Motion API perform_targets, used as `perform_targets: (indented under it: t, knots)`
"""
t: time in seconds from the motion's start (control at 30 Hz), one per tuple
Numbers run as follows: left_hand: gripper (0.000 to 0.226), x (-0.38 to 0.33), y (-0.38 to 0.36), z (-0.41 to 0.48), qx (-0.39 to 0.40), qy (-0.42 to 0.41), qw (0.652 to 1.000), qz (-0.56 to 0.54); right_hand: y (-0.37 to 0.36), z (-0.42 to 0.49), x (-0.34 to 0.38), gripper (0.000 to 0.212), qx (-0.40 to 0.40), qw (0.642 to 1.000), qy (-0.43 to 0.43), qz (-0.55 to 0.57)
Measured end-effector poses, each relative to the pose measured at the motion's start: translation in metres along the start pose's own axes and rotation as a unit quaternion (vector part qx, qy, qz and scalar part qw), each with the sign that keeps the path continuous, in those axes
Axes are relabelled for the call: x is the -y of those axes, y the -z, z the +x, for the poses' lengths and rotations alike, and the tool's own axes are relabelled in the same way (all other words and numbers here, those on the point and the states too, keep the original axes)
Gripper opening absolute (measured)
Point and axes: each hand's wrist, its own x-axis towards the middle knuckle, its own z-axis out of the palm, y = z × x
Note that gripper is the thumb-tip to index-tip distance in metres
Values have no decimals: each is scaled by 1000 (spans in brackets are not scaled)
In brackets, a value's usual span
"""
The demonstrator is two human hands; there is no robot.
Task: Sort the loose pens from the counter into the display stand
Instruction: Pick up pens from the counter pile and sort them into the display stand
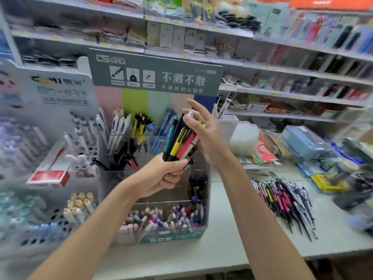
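Note:
My left hand (163, 174) grips the lower end of a bundle of pens (179, 140) with teal, yellow, pink and black barrels, held upright in front of the display stand (153, 77). My right hand (203, 132) is at the bundle's upper part, thumb and fingers round the pen tops, index finger stretched upward. The stand has tiered clear compartments (167, 203) holding several pens. A pile of loose pens (282, 199) lies on the grey counter (232, 239) to the right of my right arm.
A perforated basket with markers (76, 209) and a red box (48, 174) stand left of the stand. Packets, a blue box (302, 140) and a white container (228, 126) crowd the back right. Shelves of goods rise behind. The counter's front edge runs near the bottom.

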Motion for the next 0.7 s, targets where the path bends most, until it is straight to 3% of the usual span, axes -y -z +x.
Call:
perform_targets:
  t: [0.07,0.17,0.27,0.37,0.53,0.6,0.7]
  knots:
    - [22,0,8,-9,2,-30,1000,0,-1,-2,1,40,16,999,-9,-30]
    - [24,-1,21,-16,-25,-61,998,18,-10,-6,1,23,9,998,-3,-70]
    - [28,-1,31,-21,-40,-76,996,18,-16,-4,3,17,3,1000,-24,-6]
    - [37,0,38,-25,-47,-93,994,-24,-19,2,6,27,0,999,-43,33]
    - [34,1,43,-30,-74,-114,989,-50,-29,3,3,54,17,998,-54,-41]
    - [36,-1,43,-31,-103,-116,987,-40,-34,6,-1,45,2,997,-42,-67]
    - [44,-1,44,-31,-154,-126,980,-6,-44,5,-6,14,-17,995,-25,-92]
